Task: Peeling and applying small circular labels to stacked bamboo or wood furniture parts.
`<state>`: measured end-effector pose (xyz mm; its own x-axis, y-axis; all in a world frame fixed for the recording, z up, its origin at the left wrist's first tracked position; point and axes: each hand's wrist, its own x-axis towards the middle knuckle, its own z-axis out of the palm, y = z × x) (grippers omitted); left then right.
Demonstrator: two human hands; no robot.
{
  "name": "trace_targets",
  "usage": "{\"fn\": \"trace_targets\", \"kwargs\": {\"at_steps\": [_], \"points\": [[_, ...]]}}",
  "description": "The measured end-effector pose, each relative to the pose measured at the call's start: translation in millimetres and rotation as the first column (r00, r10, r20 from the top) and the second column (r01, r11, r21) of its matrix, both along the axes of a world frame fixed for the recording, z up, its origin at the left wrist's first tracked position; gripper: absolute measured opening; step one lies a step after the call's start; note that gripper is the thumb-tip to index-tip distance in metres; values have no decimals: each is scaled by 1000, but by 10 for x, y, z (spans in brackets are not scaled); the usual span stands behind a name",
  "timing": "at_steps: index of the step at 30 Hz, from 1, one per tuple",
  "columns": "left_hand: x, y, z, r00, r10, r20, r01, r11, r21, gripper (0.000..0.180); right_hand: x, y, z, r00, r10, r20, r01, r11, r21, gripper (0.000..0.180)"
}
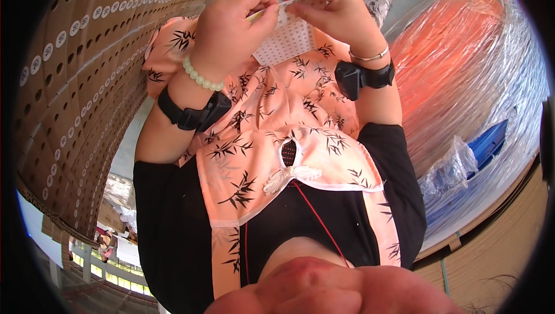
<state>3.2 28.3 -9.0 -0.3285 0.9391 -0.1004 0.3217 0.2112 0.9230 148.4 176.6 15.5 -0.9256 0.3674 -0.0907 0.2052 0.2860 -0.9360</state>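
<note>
A white sheet (284, 47) printed with rows of small marks hangs between my hands, above the lap of my peach apron (266, 97). My left hand (234, 28) pinches its upper left edge between thumb and forefinger. A thin yellow-green sliver shows at those fingertips; what it is, I cannot make out. On the other side, my right hand (338, 13) has thumb and fingers closed on the sheet's upper right edge, where a narrow strip bends up. Partly behind the fingers, the sheet's top is hidden.
To the left rises a large stack of brown cardboard (87, 77) with round holes and round white stickers. At right, orange and blue goods (457, 65) wrapped in clear film sit close to my right arm. Flat cardboard (485, 262) lies at the lower right.
</note>
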Motion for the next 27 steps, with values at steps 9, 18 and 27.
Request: {"fn": "trace_targets", "kwargs": {"at_steps": [9,18,27], "points": [[4,25,-58,1000,-8,20,9,998,-62,14,10,-21,-208,988,10,-156,12,990,139,14],[-7,-4,-81,996,-11,92,24,989,-145,16,-8,-79,-136,993,21,-116,5,975,221,13],[-24,-11,-134,998,-31,48,38,987,-158,16,-43,-145,-253,963,-44,-265,112,962,248,16]]}}
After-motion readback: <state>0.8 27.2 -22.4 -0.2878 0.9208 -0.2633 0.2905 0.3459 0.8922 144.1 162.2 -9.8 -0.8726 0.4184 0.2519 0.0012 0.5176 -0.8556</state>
